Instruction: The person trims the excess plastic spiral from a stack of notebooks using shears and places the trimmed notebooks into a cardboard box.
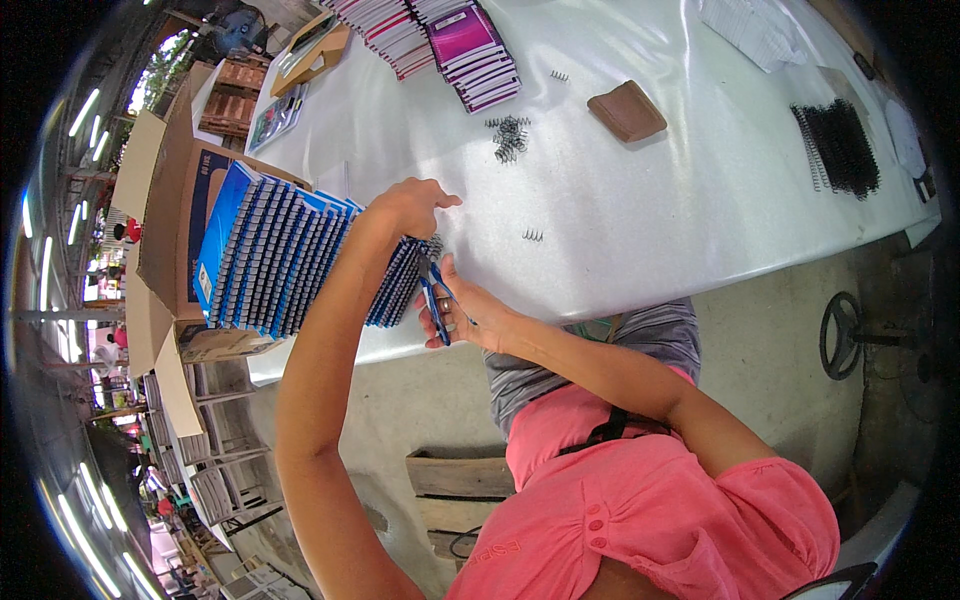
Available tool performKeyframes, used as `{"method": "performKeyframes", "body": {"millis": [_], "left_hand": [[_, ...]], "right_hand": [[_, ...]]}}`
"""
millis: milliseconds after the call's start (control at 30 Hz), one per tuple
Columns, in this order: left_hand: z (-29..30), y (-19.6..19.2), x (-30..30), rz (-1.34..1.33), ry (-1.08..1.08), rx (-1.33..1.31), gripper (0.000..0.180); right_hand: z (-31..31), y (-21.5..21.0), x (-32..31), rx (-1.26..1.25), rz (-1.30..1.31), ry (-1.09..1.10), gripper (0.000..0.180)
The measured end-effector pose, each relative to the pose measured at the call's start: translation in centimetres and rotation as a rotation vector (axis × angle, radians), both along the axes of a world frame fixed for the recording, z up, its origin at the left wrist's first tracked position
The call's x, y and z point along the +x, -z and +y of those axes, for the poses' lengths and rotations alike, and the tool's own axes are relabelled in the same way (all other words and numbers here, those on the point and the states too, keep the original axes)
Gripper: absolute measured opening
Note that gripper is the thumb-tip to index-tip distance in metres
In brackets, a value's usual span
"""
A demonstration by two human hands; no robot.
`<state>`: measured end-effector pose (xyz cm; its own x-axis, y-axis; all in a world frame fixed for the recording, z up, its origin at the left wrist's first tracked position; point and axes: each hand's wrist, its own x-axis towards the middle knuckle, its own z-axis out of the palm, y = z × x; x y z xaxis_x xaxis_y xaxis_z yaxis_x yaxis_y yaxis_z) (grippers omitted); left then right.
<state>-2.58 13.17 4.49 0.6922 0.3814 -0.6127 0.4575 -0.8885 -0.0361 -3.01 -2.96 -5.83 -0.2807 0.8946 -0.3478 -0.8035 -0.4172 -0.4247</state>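
My right hand [468, 310] is closed around blue-handled pliers [436, 298], whose jaws are at the end of a coil binding on the nearest notebooks. Across the far end of those blue spiral-bound notebooks [275, 255] reaches my left hand [408, 207]. One of its fingers stretches out to the right, while the others are partly hidden. The notebooks stand packed in a row, dark bindings facing me, and my left forearm covers part of them. A short piece of black coil [532, 236] lies on the table to the right of my hands.
An open cardboard box [165, 215] stands left of the notebooks. On the white-covered table [640, 215] are a pile of coil scraps [510, 138], a brown block-like object [627, 111], purple notebooks [468, 50] and a bundle of black coils [838, 150]. A handwheel [842, 335] stands beyond the table edge.
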Motion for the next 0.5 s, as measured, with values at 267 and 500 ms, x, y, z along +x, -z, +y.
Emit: {"method": "performKeyframes", "body": {"millis": [267, 500], "left_hand": [[-0.3, 0.4, 0.3, 0.025, 0.074, 0.022, 0.081], [0.0, 0.7, 0.2, 0.050, 0.075, 0.007, 0.078]], "right_hand": [[0.8, 1.0, 0.9, 0.026, 0.119, -0.019, 0.078], [-0.2, 0.2, 1.1, 0.031, 0.009, -0.023, 0.078]]}}
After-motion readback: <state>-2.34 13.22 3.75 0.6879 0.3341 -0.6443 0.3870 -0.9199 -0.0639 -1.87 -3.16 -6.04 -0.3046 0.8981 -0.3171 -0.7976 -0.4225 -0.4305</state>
